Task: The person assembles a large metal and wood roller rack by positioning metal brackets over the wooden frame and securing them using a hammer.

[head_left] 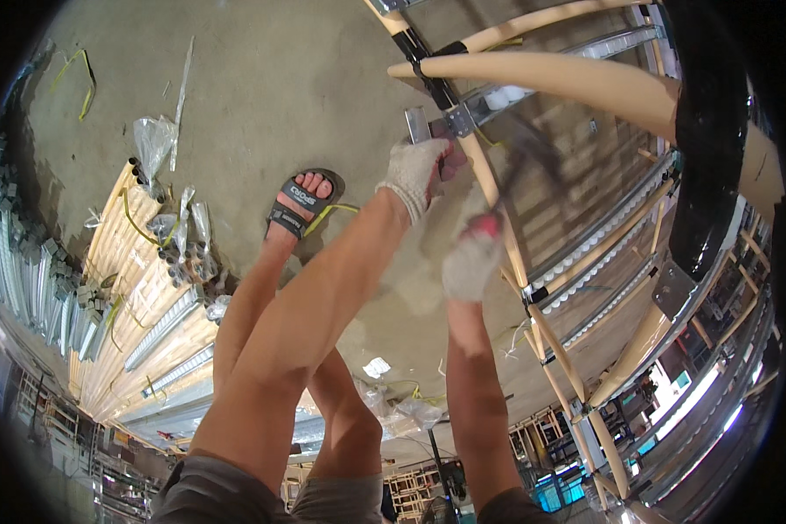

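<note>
My left hand [413, 177], in a whitish knit glove with red on the fingers, is closed around a short silver metal piece [417, 125]. It is beside a metal bracket [459, 120] on a cream-coloured pole [483, 168] of a pipe rack; whether the piece touches the bracket I cannot tell. My right hand [473, 266], gloved alike, grips the handle of a dark hammer-like tool [533, 157]. Motion smears the tool, so its exact shape is unclear. It is over the rack, right of the bracket.
The rack's roller tracks [611, 229] and a thick cream pipe [559, 74] with black joints fill the right. On the floor at left lie bundled cream pipes [118, 288], metal tracks [17, 262] and plastic wrap [155, 144]. My sandalled foot [304, 199] stands between. Yellow straps [87, 83] lie about.
</note>
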The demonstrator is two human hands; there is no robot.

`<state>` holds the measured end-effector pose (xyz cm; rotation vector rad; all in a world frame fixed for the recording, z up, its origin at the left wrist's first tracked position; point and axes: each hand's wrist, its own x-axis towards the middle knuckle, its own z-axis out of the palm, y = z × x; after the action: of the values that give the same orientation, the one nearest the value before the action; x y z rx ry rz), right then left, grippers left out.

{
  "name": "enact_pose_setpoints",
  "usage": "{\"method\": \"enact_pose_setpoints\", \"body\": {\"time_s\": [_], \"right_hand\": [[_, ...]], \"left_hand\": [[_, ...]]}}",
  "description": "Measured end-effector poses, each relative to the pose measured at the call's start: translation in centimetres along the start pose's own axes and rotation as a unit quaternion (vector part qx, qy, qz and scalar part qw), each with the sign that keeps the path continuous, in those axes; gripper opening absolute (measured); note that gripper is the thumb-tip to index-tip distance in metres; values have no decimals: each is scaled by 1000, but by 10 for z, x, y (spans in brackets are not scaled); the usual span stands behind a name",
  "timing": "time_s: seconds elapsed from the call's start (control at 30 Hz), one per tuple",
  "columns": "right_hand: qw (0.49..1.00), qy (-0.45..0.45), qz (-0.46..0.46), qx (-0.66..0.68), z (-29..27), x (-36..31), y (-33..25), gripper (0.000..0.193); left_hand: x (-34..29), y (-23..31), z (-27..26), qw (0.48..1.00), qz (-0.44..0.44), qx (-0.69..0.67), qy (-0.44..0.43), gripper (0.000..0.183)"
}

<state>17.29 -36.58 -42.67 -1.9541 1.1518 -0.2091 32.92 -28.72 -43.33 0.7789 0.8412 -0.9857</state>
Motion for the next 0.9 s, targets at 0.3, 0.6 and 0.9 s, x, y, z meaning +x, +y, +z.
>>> {"method": "enact_pose_setpoints", "body": {"time_s": [0.3,0.6,0.9], "right_hand": [[984,-19,157,86,3,-13,-62,36],[975,-89,157,-127,-18,-22,-28,32],[866,-215,403,-204,-158,-201,-41,50]], "left_hand": [[12,4,-25,1000,8,18,-4,33],[8,12,-21,997,9,78,3,28],[-160,32,-74,992,-14,123,39,43]]}}
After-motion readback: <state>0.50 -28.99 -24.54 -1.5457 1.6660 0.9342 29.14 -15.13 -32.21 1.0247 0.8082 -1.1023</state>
